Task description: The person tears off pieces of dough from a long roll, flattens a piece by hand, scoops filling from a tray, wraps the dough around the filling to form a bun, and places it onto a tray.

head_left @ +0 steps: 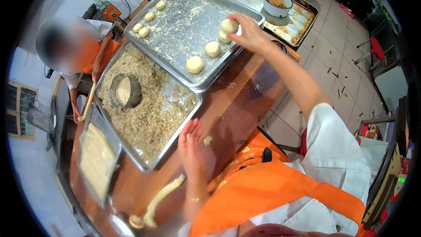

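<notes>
My right hand (249,34) reaches over the near right corner of a floured metal tray (175,30). Its fingers are closed on a pale round dough ball (229,26), just above another dough ball (224,37) that it partly hides. Two more balls sit in line along that edge, one of them a larger dough ball (194,64). My left hand (191,149) is held up with fingers stretched out and nothing in it, beside the corner of a tray of crumbly filling (149,136). A metal ring (133,94) with pale flour-like powder stands in the filling.
Several small dough balls (149,16) lie along the floured tray's far left side. A dough rope (164,197) and a tray of dough strips (94,162) rest on the wooden table (228,105). A co-worker's hand (96,71) is at the left. A white pot (277,6) stands behind.
</notes>
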A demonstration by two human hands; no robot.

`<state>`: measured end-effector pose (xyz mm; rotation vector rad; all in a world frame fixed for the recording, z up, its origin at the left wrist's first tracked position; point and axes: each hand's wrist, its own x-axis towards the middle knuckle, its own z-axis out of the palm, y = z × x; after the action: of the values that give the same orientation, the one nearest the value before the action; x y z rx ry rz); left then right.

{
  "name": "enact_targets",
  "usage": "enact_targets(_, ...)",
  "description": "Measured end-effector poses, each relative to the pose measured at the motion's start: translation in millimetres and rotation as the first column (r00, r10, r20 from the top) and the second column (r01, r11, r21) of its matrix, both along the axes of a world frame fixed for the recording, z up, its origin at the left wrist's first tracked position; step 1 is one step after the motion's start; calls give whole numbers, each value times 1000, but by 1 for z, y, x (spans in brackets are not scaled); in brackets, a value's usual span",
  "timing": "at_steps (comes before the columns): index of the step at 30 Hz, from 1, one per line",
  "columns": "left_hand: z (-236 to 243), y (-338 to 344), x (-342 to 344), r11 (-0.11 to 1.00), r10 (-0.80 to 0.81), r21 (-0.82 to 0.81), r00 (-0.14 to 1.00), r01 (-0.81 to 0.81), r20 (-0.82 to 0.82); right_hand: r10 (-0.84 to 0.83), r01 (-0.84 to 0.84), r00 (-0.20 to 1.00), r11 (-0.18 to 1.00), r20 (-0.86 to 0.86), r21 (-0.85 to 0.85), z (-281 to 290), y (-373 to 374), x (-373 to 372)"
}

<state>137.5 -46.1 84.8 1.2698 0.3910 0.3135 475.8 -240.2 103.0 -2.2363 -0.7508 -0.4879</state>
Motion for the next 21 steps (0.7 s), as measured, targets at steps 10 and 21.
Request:
enact_targets(10,-20,29,-51,975,218,-21,975,-219,-46,-183,105,979,835,-92,-540,-9,-13,95)
enact_targets(21,-21,51,-109,898,409,210,910,-387,-73,131,-156,986,947,105,282,23,51,6)
